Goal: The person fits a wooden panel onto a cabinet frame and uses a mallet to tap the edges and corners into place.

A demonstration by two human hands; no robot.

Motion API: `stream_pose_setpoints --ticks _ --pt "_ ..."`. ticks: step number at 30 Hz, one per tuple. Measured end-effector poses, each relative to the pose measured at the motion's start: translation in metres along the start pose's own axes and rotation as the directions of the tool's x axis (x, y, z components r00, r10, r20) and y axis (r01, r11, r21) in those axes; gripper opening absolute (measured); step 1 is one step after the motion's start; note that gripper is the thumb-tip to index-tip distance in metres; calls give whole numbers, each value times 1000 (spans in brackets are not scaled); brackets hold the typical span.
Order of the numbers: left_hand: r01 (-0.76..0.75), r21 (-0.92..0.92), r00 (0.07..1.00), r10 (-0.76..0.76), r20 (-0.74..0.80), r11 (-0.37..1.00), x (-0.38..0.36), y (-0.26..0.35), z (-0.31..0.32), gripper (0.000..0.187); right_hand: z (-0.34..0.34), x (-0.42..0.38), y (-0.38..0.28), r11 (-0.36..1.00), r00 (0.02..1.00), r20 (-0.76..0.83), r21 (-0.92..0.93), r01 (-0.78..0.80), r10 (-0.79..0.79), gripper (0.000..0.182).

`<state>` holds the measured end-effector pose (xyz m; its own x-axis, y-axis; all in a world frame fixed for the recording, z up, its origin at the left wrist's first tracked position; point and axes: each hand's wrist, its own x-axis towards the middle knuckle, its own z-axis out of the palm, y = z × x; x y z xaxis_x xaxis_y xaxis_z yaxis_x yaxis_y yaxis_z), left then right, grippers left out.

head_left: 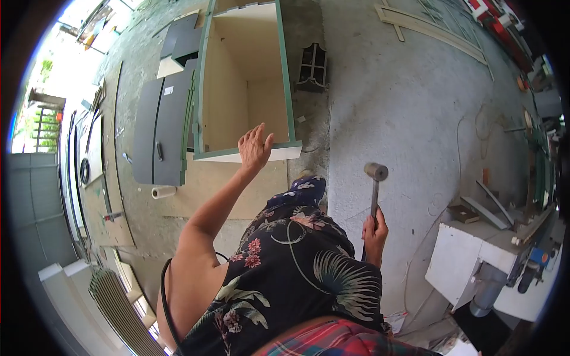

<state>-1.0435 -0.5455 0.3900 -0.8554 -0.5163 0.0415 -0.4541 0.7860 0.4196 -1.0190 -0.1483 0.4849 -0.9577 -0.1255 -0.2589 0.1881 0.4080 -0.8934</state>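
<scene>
My right hand (374, 232) is wrapped round the handle of a mallet (376, 172), its head pointing up and away from me over the concrete floor. My left hand (255, 147) reaches forward with fingers outstretched, over the near edge of a cabinet (290, 95). That cabinet is an open box with green-edged panels and a cream inside. The left palm overlaps the cabinet's near panel in this view, and nothing shows in the fingers.
Dark grey door panels (159, 127) lie left of the cabinet, with a white roll (164, 192) near them. A small dark rack (312, 68) stands to its right. A white bench with a machine (469, 255) is at the right. Corrugated sheets (122, 308) lie lower left.
</scene>
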Motion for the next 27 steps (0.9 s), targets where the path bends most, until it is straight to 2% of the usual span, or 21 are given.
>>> stream_pose_setpoints --ticks 4,8,10,11,15,18,19,25,27 --pt "58 48 998 -57 -7 997 3 6 0 56 3 54 -16 996 983 169 -53 78 -68 42" --pt "19 91 996 -11 -88 996 -1 9 3 54 11 110 -48 925 894 292 -63 374 -341 37" --pt "19 92 995 -9 -99 996 1 12 1 53 15 145 -61 890 834 393 -76 449 -388 33" --pt "28 92 995 -19 -93 995 -2 14 0 52 19 164 -71 856 805 444 -142 497 -394 29" --pt "96 61 991 -89 -104 993 1 23 -6 50 51 232 -102 862 745 626 -222 455 -231 27" --pt "130 62 987 -123 -107 990 1 25 -6 48 66 274 -96 809 650 712 -203 552 -265 27" --pt "152 53 984 -146 -106 987 -1 29 -8 48 69 283 -105 768 618 753 -253 588 -226 26" --pt "300 15 949 -297 -105 954 9 36 -5 46 99 307 -130 774 501 841 -175 609 -204 28" --pt "349 -56 923 -354 -149 935 13 43 0 46 110 318 -124 779 462 866 -154 608 -190 29"
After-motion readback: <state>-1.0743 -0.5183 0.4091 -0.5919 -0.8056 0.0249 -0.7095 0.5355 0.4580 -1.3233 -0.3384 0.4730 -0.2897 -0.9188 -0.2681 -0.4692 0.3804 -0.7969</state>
